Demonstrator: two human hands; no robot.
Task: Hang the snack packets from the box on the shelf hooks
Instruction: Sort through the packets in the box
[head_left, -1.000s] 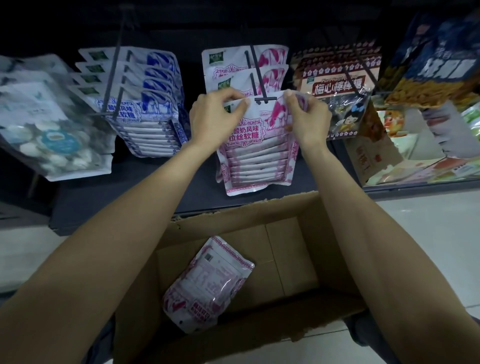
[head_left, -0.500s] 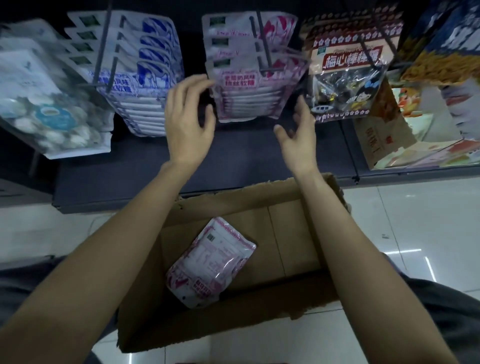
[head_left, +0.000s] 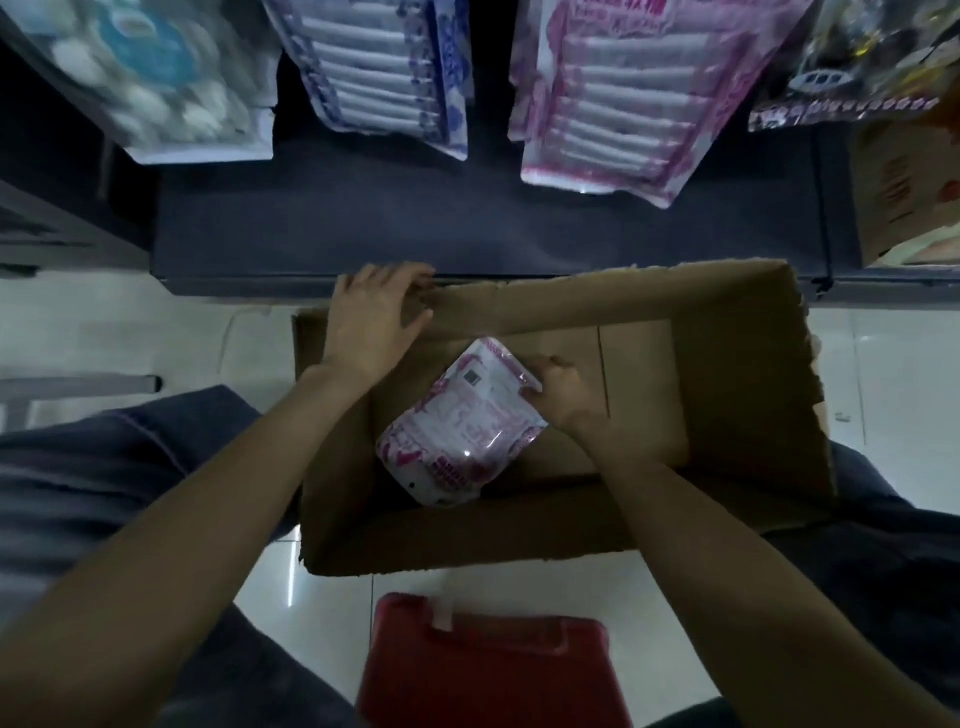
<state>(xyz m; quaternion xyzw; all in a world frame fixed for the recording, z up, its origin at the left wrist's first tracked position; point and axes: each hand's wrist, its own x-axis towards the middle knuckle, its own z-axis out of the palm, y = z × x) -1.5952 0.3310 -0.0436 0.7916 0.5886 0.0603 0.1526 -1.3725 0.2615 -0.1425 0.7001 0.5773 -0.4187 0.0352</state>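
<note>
An open cardboard box (head_left: 737, 395) stands on the floor in front of the shelf. Inside it lies one pink-and-white snack packet (head_left: 462, 426), back side up. My right hand (head_left: 576, 405) is down in the box with its fingers closed on the packet's right edge. My left hand (head_left: 379, 317) rests flat on the box's far left rim, fingers spread over the flap. Above, several pink-and-white packets (head_left: 618, 98) of the same kind hang in a stack from the shelf; the hooks are out of view.
Blue-and-white packets (head_left: 384, 78) and a bag of white sweets (head_left: 156, 83) hang to the left, a dark printed bag (head_left: 852, 73) to the right. A dark shelf base (head_left: 467, 218) runs behind the box. A red stool (head_left: 488, 670) stands under me on the white tiled floor.
Both hands left the hanging pink packets and came down. My right hand went into the box and took the packet; my left landed on the box rim. My view tilted downward.
</note>
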